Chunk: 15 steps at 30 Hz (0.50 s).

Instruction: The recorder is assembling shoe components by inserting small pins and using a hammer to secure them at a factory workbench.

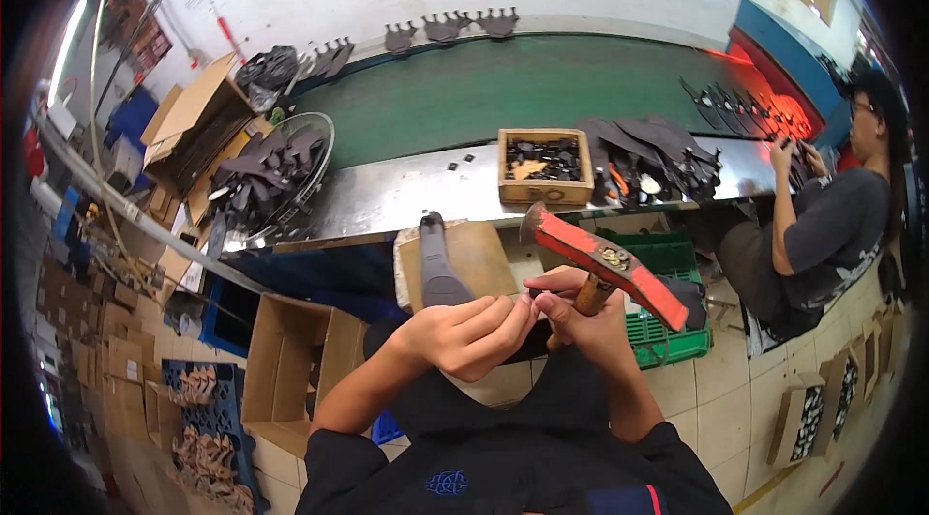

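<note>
Little room over the lap, the metal bench edge point(406, 215) just ahead. Right hand point(581, 317) grips a red-headed hammer point(605, 263); left hand point(469, 331) pinches something tiny against its fingertips.

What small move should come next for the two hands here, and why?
Probably set the small piece down on the dark shoe form. The left hand and the right hand meet fingertip to fingertip, seemingly pinching something too small to identify, while the right also grips the red hammer, raised beside the form on its wooden block.
</note>
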Available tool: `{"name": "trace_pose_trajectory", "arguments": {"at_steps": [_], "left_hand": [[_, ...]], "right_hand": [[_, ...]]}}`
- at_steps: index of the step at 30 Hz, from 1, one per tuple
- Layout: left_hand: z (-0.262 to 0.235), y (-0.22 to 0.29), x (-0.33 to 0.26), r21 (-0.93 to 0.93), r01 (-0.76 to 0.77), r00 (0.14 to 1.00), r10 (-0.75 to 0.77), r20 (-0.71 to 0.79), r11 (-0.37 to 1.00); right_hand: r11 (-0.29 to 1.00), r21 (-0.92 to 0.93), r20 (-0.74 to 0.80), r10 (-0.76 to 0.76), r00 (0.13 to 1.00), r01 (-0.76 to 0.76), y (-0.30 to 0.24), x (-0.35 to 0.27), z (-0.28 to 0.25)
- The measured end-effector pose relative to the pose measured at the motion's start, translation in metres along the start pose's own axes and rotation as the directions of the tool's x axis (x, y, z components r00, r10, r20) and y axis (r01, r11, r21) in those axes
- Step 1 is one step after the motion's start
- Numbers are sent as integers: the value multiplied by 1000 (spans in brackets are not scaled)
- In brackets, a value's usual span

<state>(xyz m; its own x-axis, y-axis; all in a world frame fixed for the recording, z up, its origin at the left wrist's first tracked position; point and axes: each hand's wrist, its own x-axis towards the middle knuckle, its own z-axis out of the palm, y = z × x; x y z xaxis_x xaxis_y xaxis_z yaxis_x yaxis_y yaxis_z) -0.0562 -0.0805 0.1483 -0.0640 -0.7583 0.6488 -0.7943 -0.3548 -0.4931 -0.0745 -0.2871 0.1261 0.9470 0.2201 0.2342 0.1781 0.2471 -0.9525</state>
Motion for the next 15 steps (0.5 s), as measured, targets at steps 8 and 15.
{"name": "trace_pose_trajectory", "arguments": {"at_steps": [8,15], "left_hand": [[25,-5,-110,-205,586,798,-602,-23,784],[117,-61,-195,-356,913,243,-967,80,200]], "right_hand": [[965,-113,21,241,970,-237,63,51,30],[930,-362,72,96,993,-64,104,122,47]]}}
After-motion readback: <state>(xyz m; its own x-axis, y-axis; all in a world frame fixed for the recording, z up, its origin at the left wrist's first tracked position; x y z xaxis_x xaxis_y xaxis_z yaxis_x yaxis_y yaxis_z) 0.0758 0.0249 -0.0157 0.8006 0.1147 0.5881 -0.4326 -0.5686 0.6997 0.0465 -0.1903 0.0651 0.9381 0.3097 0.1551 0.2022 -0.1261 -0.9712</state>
